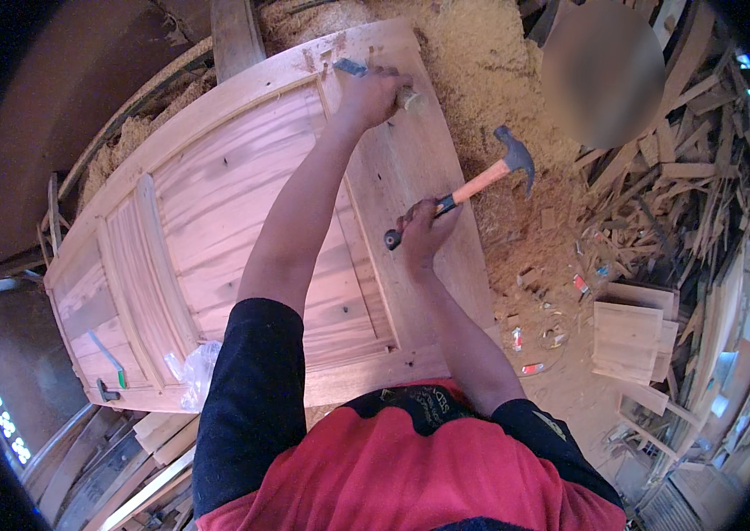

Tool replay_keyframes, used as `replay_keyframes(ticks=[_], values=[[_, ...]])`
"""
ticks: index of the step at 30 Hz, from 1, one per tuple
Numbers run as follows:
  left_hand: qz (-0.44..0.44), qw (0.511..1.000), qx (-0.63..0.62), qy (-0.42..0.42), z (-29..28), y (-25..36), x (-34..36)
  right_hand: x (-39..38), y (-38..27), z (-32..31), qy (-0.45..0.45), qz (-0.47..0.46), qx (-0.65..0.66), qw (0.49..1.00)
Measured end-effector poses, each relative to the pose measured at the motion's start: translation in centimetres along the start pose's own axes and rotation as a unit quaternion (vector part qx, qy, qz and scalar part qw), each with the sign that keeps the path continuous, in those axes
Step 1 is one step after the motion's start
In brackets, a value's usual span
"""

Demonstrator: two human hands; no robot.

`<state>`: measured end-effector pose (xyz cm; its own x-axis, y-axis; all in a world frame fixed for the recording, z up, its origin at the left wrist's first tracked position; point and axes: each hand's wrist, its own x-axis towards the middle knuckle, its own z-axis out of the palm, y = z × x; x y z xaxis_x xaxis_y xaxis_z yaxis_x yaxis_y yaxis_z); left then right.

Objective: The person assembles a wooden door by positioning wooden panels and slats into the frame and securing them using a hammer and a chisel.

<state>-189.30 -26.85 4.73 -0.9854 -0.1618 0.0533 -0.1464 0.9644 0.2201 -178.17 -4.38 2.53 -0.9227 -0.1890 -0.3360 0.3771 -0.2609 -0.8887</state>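
A panelled wooden door lies flat in front of me. My left hand is wrapped round the handle of a chisel at the door's far right corner. The chisel's flat blade points left, near small cut marks in the far rail, and the handle's pale end sticks out on the right. My right hand grips a claw hammer by its dark lower handle, over the door's right-hand board. Its orange shaft and dark head reach out past the door's right edge, apart from the chisel.
On the door's near left lie a clear plastic bag, a thin blade-like tool with a green end and a small dark object. Sawdust covers the ground beyond. Scrap wood is heaped right, near stacked boards.
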Motion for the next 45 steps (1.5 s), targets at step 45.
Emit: replay_keyframes(ticks=[45], values=[[0.014, 0.998, 0.006, 0.068, 0.9, 0.2, -0.4, 0.1, -0.7, -0.8, -0.088, -0.004, -0.11, 0.99]])
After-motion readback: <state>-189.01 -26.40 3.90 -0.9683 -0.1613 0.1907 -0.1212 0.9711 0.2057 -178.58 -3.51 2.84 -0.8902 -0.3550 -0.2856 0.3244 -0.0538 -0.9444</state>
